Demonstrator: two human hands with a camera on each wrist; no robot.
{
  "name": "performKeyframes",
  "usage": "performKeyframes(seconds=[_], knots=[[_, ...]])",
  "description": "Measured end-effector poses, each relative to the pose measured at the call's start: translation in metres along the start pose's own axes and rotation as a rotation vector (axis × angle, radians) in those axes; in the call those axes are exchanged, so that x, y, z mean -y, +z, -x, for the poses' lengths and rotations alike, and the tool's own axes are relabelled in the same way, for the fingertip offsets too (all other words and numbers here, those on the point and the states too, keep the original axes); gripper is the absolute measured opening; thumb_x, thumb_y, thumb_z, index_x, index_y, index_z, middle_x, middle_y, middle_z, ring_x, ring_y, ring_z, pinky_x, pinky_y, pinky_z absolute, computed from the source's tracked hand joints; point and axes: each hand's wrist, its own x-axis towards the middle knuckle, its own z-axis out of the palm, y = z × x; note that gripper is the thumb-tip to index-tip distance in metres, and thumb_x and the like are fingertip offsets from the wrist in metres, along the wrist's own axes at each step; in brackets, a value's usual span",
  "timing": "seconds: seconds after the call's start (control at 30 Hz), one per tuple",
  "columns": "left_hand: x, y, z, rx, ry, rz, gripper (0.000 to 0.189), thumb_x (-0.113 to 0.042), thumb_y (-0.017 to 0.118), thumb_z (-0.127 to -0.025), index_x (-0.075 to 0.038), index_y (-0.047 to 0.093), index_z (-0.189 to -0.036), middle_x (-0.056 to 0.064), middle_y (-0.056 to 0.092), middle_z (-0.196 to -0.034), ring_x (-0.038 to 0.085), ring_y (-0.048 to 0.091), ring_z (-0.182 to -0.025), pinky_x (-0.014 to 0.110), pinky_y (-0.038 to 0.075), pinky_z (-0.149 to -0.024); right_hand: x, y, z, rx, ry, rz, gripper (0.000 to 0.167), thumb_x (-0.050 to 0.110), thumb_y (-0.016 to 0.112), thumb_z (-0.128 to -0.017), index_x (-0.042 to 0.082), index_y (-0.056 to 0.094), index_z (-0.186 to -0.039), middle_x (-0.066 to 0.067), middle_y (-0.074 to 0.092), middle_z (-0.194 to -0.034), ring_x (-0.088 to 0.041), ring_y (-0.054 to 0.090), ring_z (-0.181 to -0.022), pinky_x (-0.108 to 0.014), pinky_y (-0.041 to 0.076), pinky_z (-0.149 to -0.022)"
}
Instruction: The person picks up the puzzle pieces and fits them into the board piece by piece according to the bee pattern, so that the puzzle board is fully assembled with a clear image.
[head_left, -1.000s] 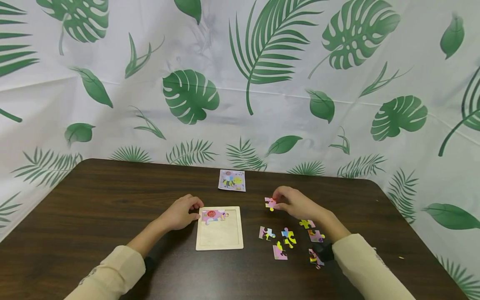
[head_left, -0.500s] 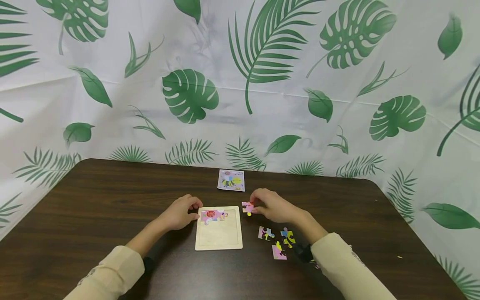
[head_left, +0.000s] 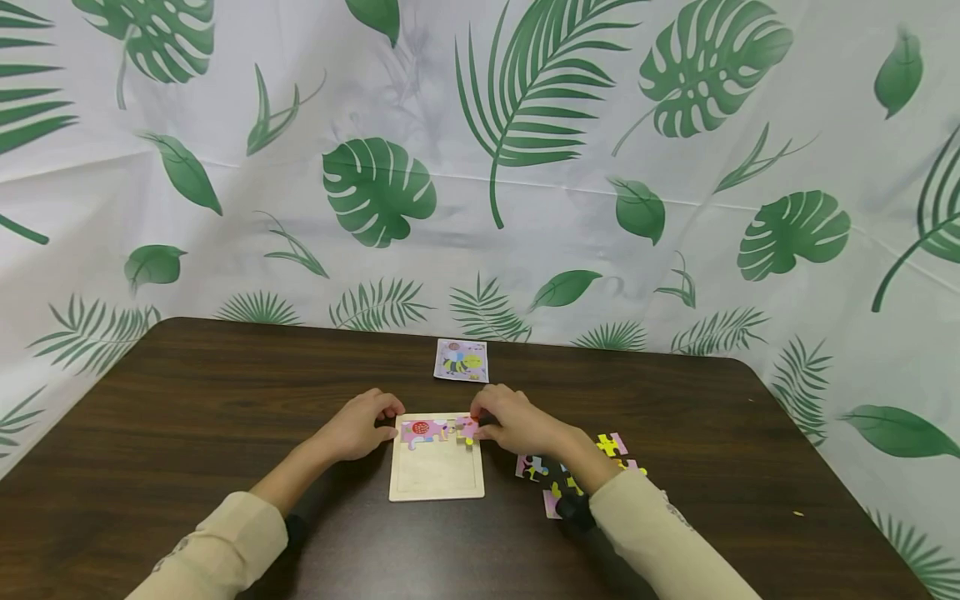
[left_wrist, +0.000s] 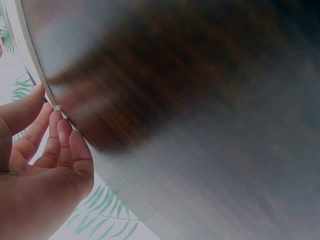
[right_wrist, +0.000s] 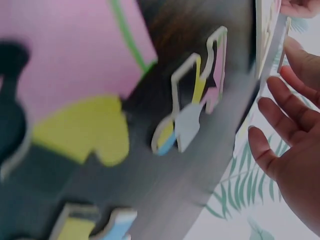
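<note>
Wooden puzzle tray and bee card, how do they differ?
The wooden puzzle tray looks larger than the bee card. The card lies farther back than the tray. The tray shows mostly bare pale wood, the card a printed bee. Both lie on the dark table.

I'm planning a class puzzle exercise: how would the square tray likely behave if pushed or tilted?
The square tray looks stiff, its visible rim straight. Lying flat on the smooth-looking table, it would probably slide rather than roll or tip. If tilted, the puzzle pieces inside might shift, since they fill only part of it.
</note>
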Motion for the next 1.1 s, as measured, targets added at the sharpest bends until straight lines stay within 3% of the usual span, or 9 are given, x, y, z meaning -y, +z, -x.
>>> performKeyframes(seconds=[1.1], knots=[[0.0, -0.001, 0.0, -0.002, 0.003, 0.003, 0.017, 0.001, 0.066, -0.08, -0.001, 0.06, -0.095, 0.006, 0.051, -0.085, 0.022, 0.05, -0.081, 0.038, 0.043, -0.075, 0.004, 0.01, -0.008, 0.003, 0.022, 0.038, 0.016, 0.017, 0.069, -0.082, 0.01, 0.057, -0.09, 0.0, 0.048, -0.088, -0.019, 0.045, -0.092, -0.034, 0.029, -0.069]])
